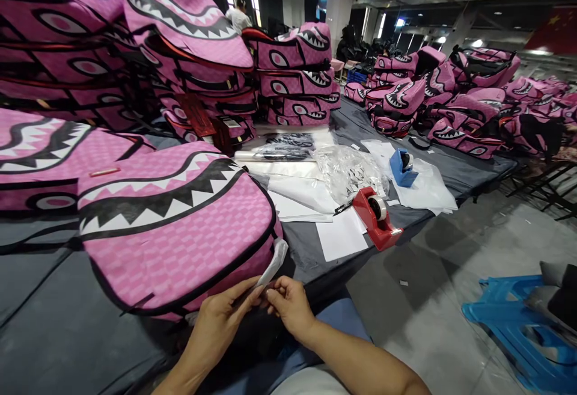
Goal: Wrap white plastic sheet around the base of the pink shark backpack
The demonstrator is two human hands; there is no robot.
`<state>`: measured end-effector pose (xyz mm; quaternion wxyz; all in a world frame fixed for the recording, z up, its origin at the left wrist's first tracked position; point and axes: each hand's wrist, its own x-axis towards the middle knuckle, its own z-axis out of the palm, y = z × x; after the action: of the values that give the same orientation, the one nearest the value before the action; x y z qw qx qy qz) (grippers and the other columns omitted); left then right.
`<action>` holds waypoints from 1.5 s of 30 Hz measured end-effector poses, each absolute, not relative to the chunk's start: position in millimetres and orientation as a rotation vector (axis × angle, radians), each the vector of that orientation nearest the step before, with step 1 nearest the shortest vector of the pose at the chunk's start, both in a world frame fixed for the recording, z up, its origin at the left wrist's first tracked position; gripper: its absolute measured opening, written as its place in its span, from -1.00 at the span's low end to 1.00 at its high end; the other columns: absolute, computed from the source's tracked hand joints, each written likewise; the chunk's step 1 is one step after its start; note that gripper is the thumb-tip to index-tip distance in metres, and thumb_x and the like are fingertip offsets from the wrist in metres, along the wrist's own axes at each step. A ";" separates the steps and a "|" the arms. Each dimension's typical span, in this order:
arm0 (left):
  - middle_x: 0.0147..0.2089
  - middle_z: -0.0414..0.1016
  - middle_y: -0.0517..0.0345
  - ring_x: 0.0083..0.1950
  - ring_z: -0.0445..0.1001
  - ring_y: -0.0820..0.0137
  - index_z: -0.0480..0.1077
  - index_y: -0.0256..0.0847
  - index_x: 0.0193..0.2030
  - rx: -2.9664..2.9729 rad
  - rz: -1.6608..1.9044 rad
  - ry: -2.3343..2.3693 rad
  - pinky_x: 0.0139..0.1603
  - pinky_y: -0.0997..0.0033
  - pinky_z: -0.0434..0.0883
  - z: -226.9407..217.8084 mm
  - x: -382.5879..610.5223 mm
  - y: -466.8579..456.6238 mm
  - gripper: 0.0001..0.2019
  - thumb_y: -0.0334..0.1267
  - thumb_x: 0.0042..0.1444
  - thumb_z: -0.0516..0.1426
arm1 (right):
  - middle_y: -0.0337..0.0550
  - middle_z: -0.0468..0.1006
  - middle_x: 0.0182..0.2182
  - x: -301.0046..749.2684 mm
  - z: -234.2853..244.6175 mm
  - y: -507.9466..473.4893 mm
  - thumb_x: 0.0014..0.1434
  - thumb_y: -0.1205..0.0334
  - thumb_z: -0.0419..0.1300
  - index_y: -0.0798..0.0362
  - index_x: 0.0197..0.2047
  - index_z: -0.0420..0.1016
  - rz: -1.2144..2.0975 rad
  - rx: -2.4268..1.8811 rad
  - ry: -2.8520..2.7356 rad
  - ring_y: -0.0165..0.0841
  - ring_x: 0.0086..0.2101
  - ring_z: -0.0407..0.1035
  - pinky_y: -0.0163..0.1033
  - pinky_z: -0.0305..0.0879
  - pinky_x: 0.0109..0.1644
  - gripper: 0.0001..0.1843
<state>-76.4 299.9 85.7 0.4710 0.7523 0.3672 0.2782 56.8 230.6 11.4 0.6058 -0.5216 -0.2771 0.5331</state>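
Observation:
A pink checkered backpack [175, 232] with a shark-mouth print lies on the grey table [58, 329] in front of me. At its lower right edge my left hand [220, 323] and my right hand [288, 305] both pinch a small strip of white wrapping [273, 266] that hangs from the bag. Both hands are closed on that strip, fingertips nearly touching each other.
Stacks of the same pink bags [180, 52] fill the table's left and back. A red tape dispenser [376, 217], a blue one [403, 166], crumpled clear plastic [349, 169] and white sheets [340, 235] lie to the right. A blue stool [518, 323] stands on the floor.

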 end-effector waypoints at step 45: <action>-0.01 0.66 -0.15 -0.12 0.65 0.34 -0.18 -0.32 0.55 3.084 1.154 0.390 -0.06 0.43 0.53 54.6 -85.5 289.9 -0.34 -0.58 0.34 -0.10 | -0.36 0.32 -0.76 98.2 47.6 273.3 0.48 -0.10 -0.23 0.09 -0.07 0.48 1.197 -1.583 -1.126 -0.38 -0.74 0.18 -0.31 0.18 -0.54 -0.43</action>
<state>-85.5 289.9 54.6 -0.0873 0.9265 0.1173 0.3467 98.2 273.3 47.6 0.4168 -0.6306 -0.4486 0.4769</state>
